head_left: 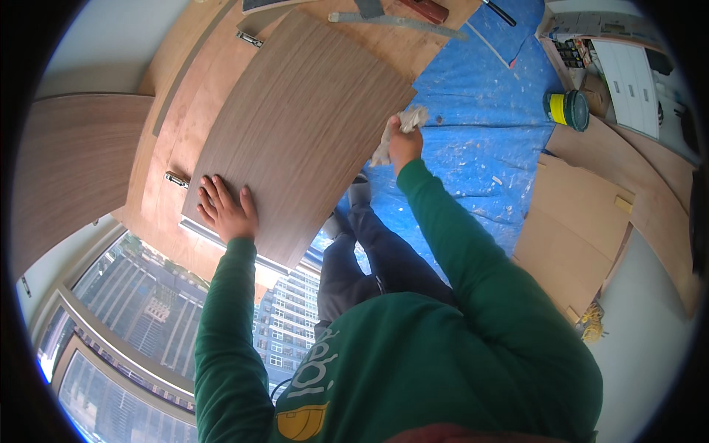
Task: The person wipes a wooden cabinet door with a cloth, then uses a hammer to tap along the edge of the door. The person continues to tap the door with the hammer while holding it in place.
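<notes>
A wood-grain cabinet door panel (303, 125) lies flat on a pale plywood surface (159, 144). My left hand (227, 211) rests palm down on the panel's near left corner, its fingers spread. Beside the panel's right edge, my right hand (405, 144) is closed around a crumpled off-white rag (397, 131). Two metal hinges, an upper hinge (249, 38) and a lower hinge (176, 179), stick out along the panel's left edge.
Blue sheeting (480, 140) covers the floor on the right, with a green bucket (567, 110) and cardboard (569, 229) beyond. Another wood-grain panel (77, 162) stands at left, above a window (148, 295). A grey strip (391, 21) lies at the far end.
</notes>
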A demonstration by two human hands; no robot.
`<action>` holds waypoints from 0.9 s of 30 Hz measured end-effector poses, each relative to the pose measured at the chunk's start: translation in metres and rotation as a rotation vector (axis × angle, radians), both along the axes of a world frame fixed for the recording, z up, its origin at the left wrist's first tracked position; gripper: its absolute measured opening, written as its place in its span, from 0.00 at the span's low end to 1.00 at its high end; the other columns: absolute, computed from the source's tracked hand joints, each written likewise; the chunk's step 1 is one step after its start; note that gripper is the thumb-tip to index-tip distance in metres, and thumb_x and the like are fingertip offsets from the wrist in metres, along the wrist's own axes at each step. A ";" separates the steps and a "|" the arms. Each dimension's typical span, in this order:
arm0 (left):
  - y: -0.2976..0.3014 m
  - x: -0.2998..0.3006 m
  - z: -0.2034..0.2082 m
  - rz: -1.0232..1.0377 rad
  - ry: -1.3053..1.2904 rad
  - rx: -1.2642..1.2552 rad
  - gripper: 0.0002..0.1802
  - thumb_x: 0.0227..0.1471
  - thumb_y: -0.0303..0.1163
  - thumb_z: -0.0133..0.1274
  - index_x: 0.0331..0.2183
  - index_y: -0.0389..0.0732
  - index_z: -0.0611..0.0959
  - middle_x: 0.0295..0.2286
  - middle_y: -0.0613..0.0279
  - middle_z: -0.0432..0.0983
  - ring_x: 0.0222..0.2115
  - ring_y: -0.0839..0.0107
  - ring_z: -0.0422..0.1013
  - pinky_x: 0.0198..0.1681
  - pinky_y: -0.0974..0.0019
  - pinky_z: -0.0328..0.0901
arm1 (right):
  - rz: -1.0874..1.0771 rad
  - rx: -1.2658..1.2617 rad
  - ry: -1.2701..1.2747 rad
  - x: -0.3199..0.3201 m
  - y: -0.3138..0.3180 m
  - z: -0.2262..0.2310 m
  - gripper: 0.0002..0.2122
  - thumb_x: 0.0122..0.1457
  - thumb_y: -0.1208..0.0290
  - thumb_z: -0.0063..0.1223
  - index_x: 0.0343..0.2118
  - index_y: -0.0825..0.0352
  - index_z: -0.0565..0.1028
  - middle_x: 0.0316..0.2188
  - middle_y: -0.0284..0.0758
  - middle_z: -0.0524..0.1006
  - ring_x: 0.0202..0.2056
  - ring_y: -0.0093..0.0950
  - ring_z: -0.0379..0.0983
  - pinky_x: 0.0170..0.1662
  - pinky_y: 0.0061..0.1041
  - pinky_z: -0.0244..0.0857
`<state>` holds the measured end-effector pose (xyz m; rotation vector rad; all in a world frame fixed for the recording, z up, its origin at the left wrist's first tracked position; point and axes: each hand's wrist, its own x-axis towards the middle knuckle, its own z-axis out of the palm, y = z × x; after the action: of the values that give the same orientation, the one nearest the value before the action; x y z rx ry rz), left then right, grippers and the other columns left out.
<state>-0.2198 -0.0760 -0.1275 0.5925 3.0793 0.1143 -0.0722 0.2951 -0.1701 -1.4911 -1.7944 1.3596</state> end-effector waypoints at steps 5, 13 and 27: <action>-0.003 0.000 0.002 -0.006 -0.001 0.011 0.43 0.63 0.58 0.42 0.69 0.40 0.60 0.71 0.52 0.48 0.71 0.49 0.45 0.71 0.40 0.34 | -0.105 -0.147 0.073 -0.022 0.047 0.010 0.17 0.67 0.66 0.58 0.52 0.74 0.75 0.46 0.38 0.80 0.44 0.28 0.75 0.44 0.31 0.71; -0.002 -0.001 0.001 -0.024 0.028 0.021 0.43 0.63 0.57 0.43 0.69 0.40 0.61 0.71 0.50 0.49 0.71 0.48 0.46 0.71 0.40 0.35 | -0.176 -0.255 0.145 -0.008 0.000 0.006 0.16 0.66 0.68 0.58 0.51 0.74 0.75 0.47 0.40 0.81 0.47 0.31 0.76 0.53 0.30 0.68; 0.000 0.002 0.004 -0.022 0.021 0.023 0.43 0.62 0.57 0.43 0.69 0.40 0.61 0.71 0.50 0.49 0.71 0.47 0.45 0.71 0.41 0.34 | -0.259 -0.324 0.215 -0.021 0.047 0.004 0.20 0.67 0.66 0.59 0.54 0.77 0.73 0.52 0.42 0.78 0.52 0.32 0.75 0.55 0.30 0.67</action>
<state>-0.2183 -0.0758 -0.1240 0.6317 3.0950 0.1438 -0.0936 0.3418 -0.1662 -1.5998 -1.2458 1.6571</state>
